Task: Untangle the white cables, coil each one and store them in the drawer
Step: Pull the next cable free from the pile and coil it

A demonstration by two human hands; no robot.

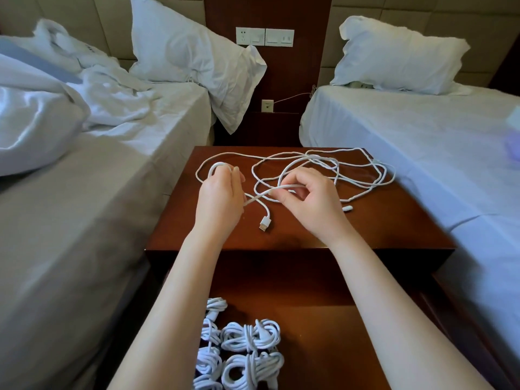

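A long white cable (323, 164) lies in loose tangled loops across the brown nightstand top (394, 220). My left hand (221, 192) holds a small loop of it wound over the fingers. My right hand (309, 198) pinches the same cable a little to the right, lifting a strand off the wood. The cable's USB plug (265, 223) rests on the top between my hands; a second small plug (348, 208) lies right of my right hand. Below, the open drawer (323, 333) holds several coiled white cables (250, 336) at its left side.
A bed with a rumpled duvet (36, 122) stands on the left and a made bed (422, 136) on the right, both close against the nightstand. Pillows lean at the headboards. Wall sockets and switches (264, 37) sit on the panel behind.
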